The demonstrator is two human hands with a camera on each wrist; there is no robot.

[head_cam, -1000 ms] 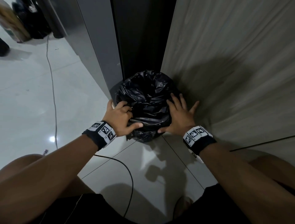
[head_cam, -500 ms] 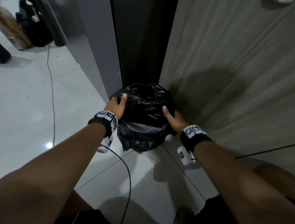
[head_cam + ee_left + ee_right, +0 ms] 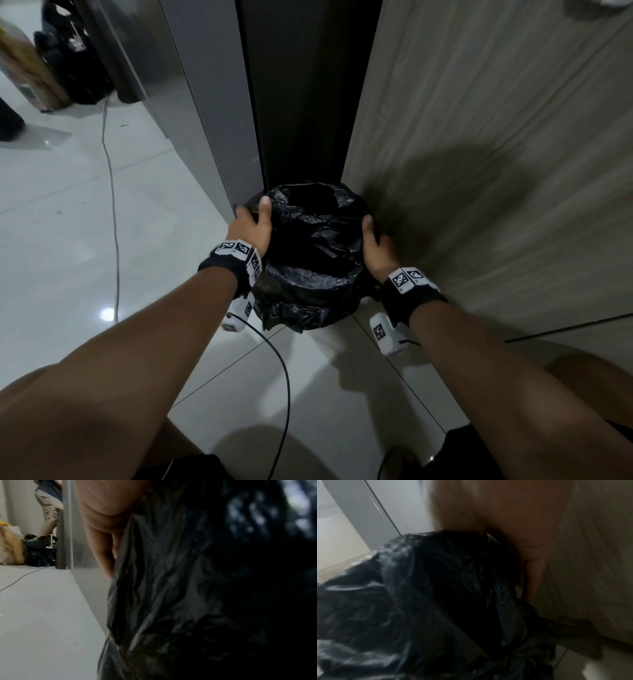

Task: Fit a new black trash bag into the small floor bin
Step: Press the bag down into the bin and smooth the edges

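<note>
The small floor bin stands on the tiled floor, wholly covered by a crinkled black trash bag (image 3: pixel 315 246) whose edge is folded down over the rim. My left hand (image 3: pixel 253 222) grips the bin's left side, thumb over the rim. My right hand (image 3: pixel 373 236) grips the right side the same way. In the left wrist view my fingers (image 3: pixel 102 547) lie down the outside of the bag (image 3: pixel 171 588). The right wrist view is blurred: the bag (image 3: pixel 436 601) fills it, with my fingers (image 3: pixel 536 574) between bag and wooden panel.
The bin sits at the mouth of a dark gap (image 3: pixel 308 85) between a grey cabinet (image 3: pixel 205 120) and a wooden panel (image 3: pixel 496 154). A thin cable (image 3: pixel 113 205) crosses the floor at left; a black cable (image 3: pixel 284 394) lies near my knees. Dark bags (image 3: pixel 68 68) sit far left.
My hands shifted from the bin's near front edge to its two sides, thumbs hooked over the rim. The bin has moved away from me toward the dark gap.
</note>
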